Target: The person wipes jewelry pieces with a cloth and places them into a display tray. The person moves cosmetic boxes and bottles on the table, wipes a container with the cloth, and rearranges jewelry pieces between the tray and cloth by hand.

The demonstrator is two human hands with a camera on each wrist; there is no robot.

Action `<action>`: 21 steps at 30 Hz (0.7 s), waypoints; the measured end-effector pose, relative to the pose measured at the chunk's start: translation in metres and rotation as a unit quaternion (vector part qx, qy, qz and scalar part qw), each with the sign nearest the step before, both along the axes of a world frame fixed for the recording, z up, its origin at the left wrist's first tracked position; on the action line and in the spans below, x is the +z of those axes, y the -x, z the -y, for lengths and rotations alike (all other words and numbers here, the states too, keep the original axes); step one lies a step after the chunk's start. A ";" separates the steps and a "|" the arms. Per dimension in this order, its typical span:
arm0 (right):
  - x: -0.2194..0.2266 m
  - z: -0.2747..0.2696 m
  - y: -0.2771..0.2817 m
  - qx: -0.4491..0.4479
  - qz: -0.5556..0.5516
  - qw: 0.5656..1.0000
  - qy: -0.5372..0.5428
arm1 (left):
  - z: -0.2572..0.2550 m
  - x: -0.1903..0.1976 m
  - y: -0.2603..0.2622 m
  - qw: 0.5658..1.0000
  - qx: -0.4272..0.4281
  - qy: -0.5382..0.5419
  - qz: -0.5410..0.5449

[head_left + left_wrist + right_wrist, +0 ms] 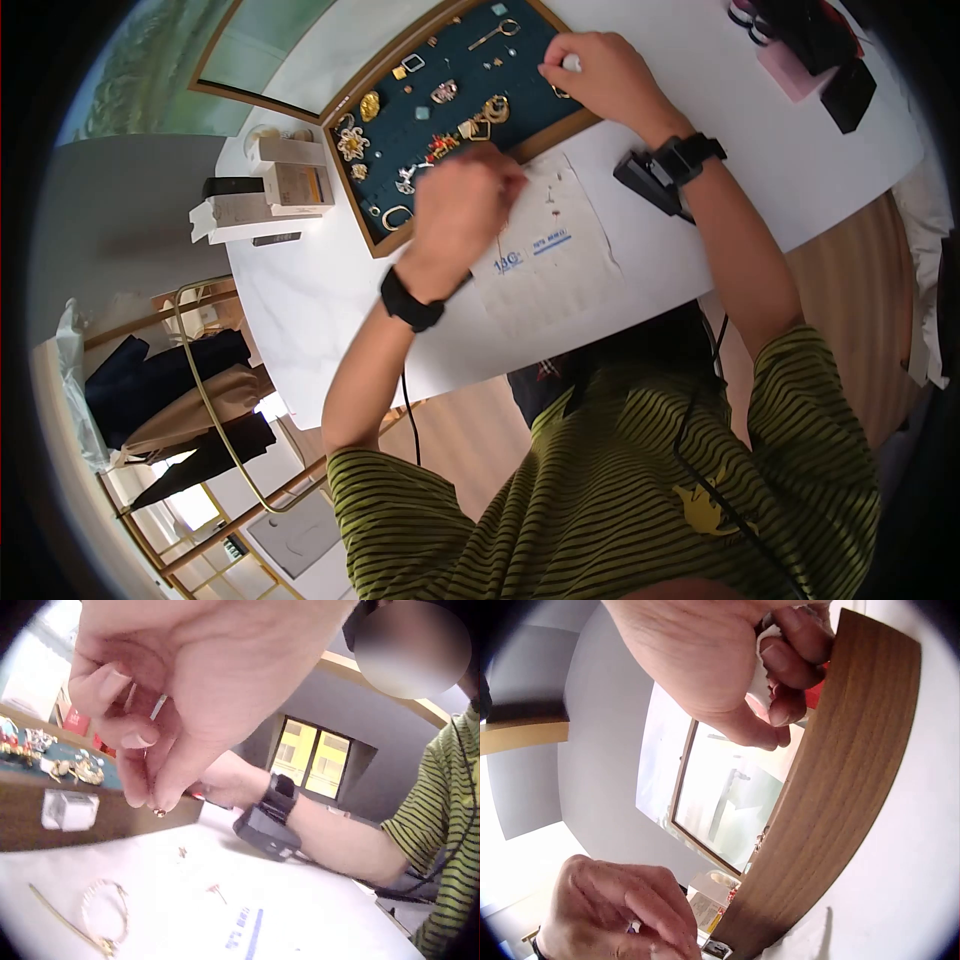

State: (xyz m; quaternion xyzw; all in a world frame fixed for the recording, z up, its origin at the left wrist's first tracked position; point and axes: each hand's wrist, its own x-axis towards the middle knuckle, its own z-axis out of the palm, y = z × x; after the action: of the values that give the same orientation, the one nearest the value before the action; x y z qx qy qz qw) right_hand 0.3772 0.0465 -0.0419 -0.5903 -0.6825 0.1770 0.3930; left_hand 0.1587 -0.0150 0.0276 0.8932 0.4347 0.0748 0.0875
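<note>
My left hand (455, 215) is over the front edge of a wooden jewelry case (555, 138). Its thumb and fingertips pinch a tiny gold jewelry piece (159, 813), mostly hidden by the fingers. At the case's right end, my right hand (605, 82) reaches over the rim. It holds a crumpled white tissue (760, 679) in its curled fingers. Rings, brooches and a gold flower brooch (352, 143) sit on the case's dark green lining. Below the left hand lies a white cloth (560, 270) with blue print, bearing small pins (556, 212) and, in the left wrist view, a bracelet (124, 907).
The case's glass lid (270, 45) stands raised at the back. Small cartons (297, 185) stand left of the case. A black wrist device (648, 185) sits under the right wrist. A pink box (790, 75) and black items lie at the far right.
</note>
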 end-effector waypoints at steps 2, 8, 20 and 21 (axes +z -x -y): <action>0.002 0.001 0.001 0.002 -0.018 1.000 0.007 | 0.009 -0.007 -0.007 0.999 -0.010 0.009 -0.031; 0.007 0.004 0.002 -0.004 -0.030 0.999 0.036 | 0.000 -0.004 -0.012 0.999 -0.020 0.026 -0.020; 0.016 0.006 0.003 -0.007 -0.014 0.998 0.054 | -0.177 -0.005 0.027 0.996 0.089 0.018 0.002; 0.016 0.006 0.003 -0.009 -0.016 0.998 0.053 | -0.182 -0.007 0.027 0.996 0.088 0.016 0.001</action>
State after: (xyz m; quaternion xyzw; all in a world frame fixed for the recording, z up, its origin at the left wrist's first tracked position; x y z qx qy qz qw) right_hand 0.3739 0.0401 -0.0260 -0.6138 -0.6605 0.2188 0.3730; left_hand 0.1315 0.1667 0.0204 0.8500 0.5124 0.0759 0.0957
